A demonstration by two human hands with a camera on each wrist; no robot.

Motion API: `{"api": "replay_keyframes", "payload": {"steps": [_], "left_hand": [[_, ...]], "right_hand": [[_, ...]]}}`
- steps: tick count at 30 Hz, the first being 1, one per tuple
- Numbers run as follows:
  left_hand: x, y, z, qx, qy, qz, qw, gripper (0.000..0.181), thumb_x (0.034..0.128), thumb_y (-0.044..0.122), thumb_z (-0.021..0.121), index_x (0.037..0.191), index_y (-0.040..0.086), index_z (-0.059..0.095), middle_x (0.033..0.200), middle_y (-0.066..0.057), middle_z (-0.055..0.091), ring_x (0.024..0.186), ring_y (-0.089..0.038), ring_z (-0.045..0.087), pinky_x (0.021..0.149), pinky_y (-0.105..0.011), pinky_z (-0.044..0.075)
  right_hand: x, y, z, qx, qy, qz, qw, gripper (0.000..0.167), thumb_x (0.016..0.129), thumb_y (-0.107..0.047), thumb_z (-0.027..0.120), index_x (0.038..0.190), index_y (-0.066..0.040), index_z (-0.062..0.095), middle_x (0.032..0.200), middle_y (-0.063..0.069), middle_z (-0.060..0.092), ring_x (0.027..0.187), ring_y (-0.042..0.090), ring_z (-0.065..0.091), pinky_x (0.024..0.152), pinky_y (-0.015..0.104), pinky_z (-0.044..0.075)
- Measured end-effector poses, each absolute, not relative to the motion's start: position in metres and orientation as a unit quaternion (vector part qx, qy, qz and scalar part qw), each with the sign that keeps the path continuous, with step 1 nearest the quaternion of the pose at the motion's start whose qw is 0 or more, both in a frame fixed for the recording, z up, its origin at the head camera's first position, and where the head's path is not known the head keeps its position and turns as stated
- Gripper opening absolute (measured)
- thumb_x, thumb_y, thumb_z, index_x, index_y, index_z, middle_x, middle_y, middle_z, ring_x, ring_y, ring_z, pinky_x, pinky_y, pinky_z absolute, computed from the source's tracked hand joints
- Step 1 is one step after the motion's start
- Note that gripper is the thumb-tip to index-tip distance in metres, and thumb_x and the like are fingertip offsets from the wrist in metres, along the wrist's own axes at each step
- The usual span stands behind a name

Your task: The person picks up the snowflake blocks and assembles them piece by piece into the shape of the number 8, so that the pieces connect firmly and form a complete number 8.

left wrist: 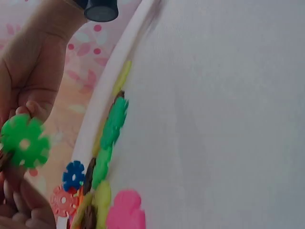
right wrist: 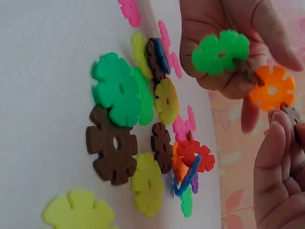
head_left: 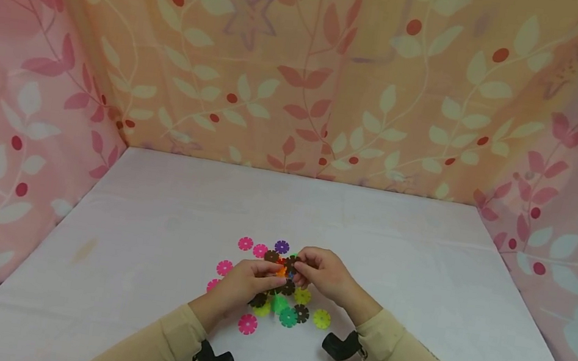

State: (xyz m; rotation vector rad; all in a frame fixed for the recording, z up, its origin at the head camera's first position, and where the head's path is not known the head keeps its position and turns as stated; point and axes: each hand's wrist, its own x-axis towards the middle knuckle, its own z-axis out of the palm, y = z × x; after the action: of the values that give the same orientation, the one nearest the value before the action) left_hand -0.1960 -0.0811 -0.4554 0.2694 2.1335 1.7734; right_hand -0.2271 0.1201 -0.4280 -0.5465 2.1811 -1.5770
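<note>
Notched plastic discs are joined in a short chain: a green disc (right wrist: 220, 52), a brown one, an orange disc (right wrist: 272, 89) and another brown one. My left hand (head_left: 247, 281) (right wrist: 228, 47) pinches the chain near the brown disc between green and orange. With its fingertips my right hand (head_left: 328, 277) (right wrist: 281, 176) pinches the brown disc (head_left: 291, 262) at the other end. Both hands are close together above the loose discs. In the left wrist view the green disc (left wrist: 26, 140) shows in front of my fingers, which hide part of the chain.
On the white table (head_left: 402, 240), loose discs surround the hands: pink (head_left: 248, 324), purple (head_left: 282, 247), yellow (head_left: 322, 319), teal (head_left: 288, 317) and brown (head_left: 301, 313). A red disc (right wrist: 202, 160) has a tilted blue piece (right wrist: 190, 176) against it. Patterned cloth (head_left: 304, 71) encloses the table's back and sides.
</note>
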Motion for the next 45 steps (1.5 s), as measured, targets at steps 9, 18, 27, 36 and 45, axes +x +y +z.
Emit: {"api": "replay_keyframes", "payload": {"steps": [9,18,27,36,45], "left_hand": [[-0.196,-0.086,-0.442,0.135,0.783,0.589,0.15,0.031,0.0836,0.028,0.066,0.109,0.01,0.068,0.096,-0.003,0.064,0.085,-0.018,0.056,0.074,-0.028,0.051],[-0.196,-0.088,-0.441,0.175,0.772,0.588,0.169,0.027,0.0852,0.023,0.065,0.109,0.01,0.065,0.096,-0.003,0.063,0.089,-0.021,0.06,0.079,-0.03,0.051],[-0.195,-0.087,-0.445,0.146,0.778,0.583,0.181,0.028,0.0832,0.026,0.067,0.109,0.014,0.067,0.087,-0.004,0.065,0.078,-0.025,0.059,0.067,-0.031,0.052],[-0.195,-0.088,-0.44,0.195,0.771,0.575,0.193,0.03,0.0823,0.022,0.068,0.109,0.009,0.067,0.081,-0.004,0.065,0.065,-0.026,0.06,0.062,-0.029,0.052],[-0.199,-0.082,-0.437,0.194,0.76,0.59,0.189,0.04,0.0796,0.029,0.07,0.113,0.008,0.065,0.096,-0.004,0.064,0.072,-0.021,0.063,0.068,-0.032,0.054]], "right_hand": [[-0.222,0.126,-0.425,-0.275,0.78,-0.524,0.205,0.027,0.094,-0.018,0.05,0.09,0.007,0.058,0.068,0.005,0.057,0.06,0.023,0.053,0.057,0.032,0.051],[-0.223,0.129,-0.418,-0.336,0.799,-0.47,0.17,0.017,0.095,-0.017,0.048,0.086,-0.008,0.06,0.065,0.005,0.051,0.057,0.017,0.047,0.052,0.021,0.039],[-0.225,0.133,-0.419,-0.365,0.814,-0.426,0.148,0.015,0.094,-0.016,0.051,0.082,-0.014,0.06,0.064,-0.004,0.051,0.058,0.008,0.046,0.053,0.021,0.04],[-0.223,0.134,-0.413,-0.425,0.791,-0.42,0.131,0.016,0.093,-0.013,0.053,0.082,-0.006,0.063,0.066,0.0,0.053,0.06,0.005,0.047,0.055,0.021,0.043],[-0.226,0.133,-0.404,-0.43,0.803,-0.394,0.126,0.016,0.094,-0.014,0.051,0.08,-0.015,0.058,0.064,-0.003,0.051,0.058,0.005,0.045,0.054,0.02,0.039]]}}
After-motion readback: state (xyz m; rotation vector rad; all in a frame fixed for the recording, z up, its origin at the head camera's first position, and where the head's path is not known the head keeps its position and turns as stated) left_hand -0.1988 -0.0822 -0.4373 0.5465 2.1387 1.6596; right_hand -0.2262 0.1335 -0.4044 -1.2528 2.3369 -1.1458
